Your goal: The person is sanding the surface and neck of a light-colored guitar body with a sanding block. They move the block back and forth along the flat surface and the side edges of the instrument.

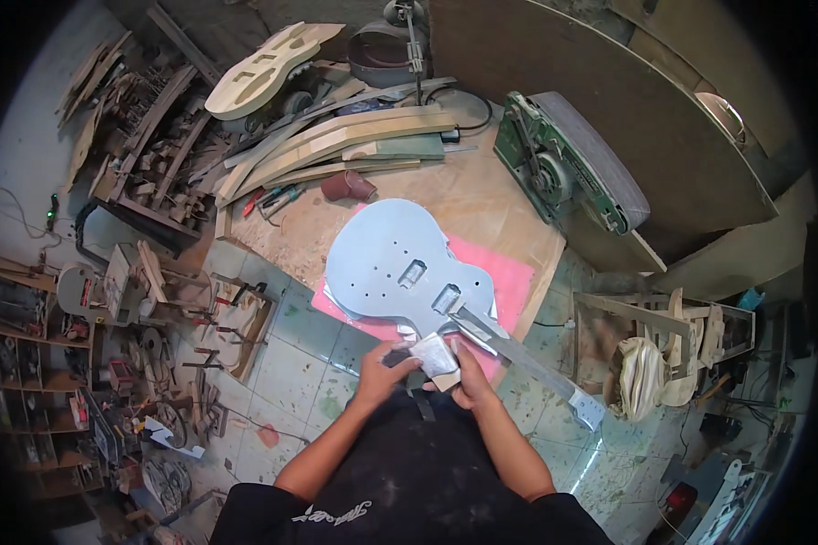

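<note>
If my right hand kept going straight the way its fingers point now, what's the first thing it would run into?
The right hand points up and left, already on the folded grey sheet. Straight on, it would likely meet the lower edge of the grey guitar body near the neck joint, though depth is hard to judge.

Grey-primed guitar body (400,263) lies flat; folded grey sandpaper (434,356) near its neck joint.
</note>
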`<state>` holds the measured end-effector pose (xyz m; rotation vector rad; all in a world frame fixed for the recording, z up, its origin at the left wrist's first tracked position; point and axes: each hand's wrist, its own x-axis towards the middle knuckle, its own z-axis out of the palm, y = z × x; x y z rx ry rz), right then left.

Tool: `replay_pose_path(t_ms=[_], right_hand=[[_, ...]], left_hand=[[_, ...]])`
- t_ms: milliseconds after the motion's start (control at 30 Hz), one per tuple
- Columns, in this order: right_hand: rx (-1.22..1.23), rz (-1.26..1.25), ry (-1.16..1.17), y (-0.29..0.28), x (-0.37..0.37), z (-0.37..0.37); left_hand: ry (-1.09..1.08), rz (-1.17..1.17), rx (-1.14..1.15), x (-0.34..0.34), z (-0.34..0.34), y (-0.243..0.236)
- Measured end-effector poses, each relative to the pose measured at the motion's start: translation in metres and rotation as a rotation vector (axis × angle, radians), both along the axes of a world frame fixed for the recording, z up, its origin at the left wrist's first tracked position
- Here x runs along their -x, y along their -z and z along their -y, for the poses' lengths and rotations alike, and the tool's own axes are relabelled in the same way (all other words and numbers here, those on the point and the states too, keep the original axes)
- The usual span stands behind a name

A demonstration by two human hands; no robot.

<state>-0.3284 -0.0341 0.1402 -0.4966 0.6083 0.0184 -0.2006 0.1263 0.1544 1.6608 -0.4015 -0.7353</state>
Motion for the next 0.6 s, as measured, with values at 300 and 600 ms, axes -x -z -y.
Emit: replay_pose_path(t_ms=[300,600], right_hand=[[0.158,0.109,-0.054,-0.016,0.008,0.007],[0.105,0.023,0.127,-0.021,-0.019,-0.004]], left_hand=[[0.016,-0.228,0.067,0.002,-0.001,-0.027],[0.325,-0.189,-0.107,-0.06,0.004,-0.032]])
